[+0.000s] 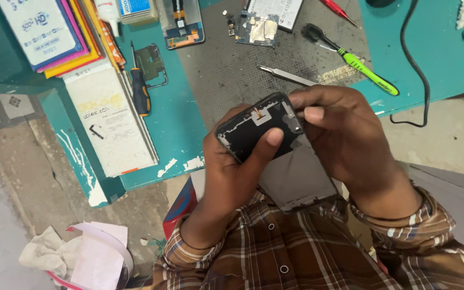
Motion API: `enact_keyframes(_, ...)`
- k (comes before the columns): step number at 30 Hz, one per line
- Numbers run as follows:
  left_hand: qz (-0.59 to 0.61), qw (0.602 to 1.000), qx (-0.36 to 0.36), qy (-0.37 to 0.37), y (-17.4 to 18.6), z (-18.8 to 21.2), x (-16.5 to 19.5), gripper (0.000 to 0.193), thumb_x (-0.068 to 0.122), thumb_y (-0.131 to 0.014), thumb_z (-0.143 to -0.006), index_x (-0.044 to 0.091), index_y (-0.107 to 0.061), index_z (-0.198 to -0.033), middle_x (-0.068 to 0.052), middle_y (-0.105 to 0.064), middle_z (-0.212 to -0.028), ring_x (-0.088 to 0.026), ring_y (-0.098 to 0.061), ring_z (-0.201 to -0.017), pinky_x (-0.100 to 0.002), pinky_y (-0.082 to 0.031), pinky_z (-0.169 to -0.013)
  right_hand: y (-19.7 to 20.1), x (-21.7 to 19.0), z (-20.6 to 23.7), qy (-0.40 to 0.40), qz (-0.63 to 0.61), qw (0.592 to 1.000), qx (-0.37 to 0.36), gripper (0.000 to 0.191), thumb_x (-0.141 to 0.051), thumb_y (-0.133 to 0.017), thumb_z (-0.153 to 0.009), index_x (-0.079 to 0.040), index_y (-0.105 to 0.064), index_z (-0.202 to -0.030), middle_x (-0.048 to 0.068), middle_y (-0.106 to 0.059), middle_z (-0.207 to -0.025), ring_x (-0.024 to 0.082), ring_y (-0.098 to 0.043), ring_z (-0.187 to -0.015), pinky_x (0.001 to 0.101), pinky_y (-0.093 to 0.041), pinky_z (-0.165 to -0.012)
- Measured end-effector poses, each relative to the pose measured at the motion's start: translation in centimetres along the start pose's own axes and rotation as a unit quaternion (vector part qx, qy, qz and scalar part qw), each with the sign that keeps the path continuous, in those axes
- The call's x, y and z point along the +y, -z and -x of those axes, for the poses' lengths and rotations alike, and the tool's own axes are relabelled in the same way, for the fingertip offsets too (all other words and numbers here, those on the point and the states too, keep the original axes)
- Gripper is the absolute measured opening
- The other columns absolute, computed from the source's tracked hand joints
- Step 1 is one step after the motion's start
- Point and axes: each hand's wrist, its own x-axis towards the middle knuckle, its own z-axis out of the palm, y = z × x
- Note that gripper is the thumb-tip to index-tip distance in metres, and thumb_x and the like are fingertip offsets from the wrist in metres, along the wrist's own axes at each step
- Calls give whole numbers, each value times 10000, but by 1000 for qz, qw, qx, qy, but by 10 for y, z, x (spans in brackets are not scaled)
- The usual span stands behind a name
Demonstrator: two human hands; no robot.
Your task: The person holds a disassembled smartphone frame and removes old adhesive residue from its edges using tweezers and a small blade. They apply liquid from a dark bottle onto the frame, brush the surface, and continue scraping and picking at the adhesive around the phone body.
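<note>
My left hand [231, 166] grips an opened phone [296, 172], back cover off, with its thumb pressed on the dark inner frame near the top. My right hand [339, 129] rests on the phone's top right corner, fingertips pinching at a small part there. The phone is held tilted above my lap, just off the near edge of the teal worktable [181, 123]. Both forearms wear a brown plaid shirt.
On the grey work mat [226, 70] lie metal tweezers [285, 75], a green-handled brush tool [358, 64], a circuit board [256, 28] and small parts. A black-and-orange screwdriver [139, 88], flat boxes [108, 118] and a glue bottle sit left. A black cable [417, 64] runs right. Crumpled paper lies on the floor.
</note>
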Motion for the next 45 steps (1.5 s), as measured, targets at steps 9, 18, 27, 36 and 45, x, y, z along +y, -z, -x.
enact_keyframes(9,-8,1000,-7,-22,-2,3,-6,175,134,-735,-1054,44,-589,-1085,19,-659,-894,-9,-594,-811,-173,-504,-706,8,9,-4,-32,-24,999,19,222,-151,-629,-971,40,-693,-1063,132,-731,-1063,224,-652,-1018,362,-471,-994)
enact_keyframes(18,-17,1000,-9,-25,0,2,-1,159,117,-725,-1062,33,-595,-1100,8,-665,-909,-17,-604,-838,-178,-513,-734,4,11,-1,-52,-65,996,46,220,-126,-641,-935,34,-683,-1080,123,-721,-1068,228,-648,-1021,368,-481,-981)
enact_keyframes(27,4,1000,-20,-12,-1,1,-1,176,116,-728,-1049,22,-593,-1113,-4,-681,-931,-29,-624,-861,-207,-537,-803,0,8,-1,-51,-23,998,30,289,-177,-634,-949,65,-707,-1088,136,-727,-1031,214,-658,-960,348,-494,-932)
enact_keyframes(36,7,1000,-24,-7,-2,1,-1,183,117,-724,-1052,19,-591,-1132,-13,-696,-971,-32,-639,-884,-205,-550,-824,8,13,0,-25,-47,999,-4,213,-139,-656,-997,63,-719,-976,147,-721,-1015,228,-672,-963,364,-522,-928)
enact_keyframes(45,-24,999,-20,-23,-2,2,0,164,98,-725,-1055,26,-596,-1127,1,-674,-929,-20,-610,-854,-175,-522,-749,11,18,2,14,-48,999,1,140,-81,-684,-1010,50,-724,-983,161,-727,-1036,235,-677,-942,383,-523,-975)
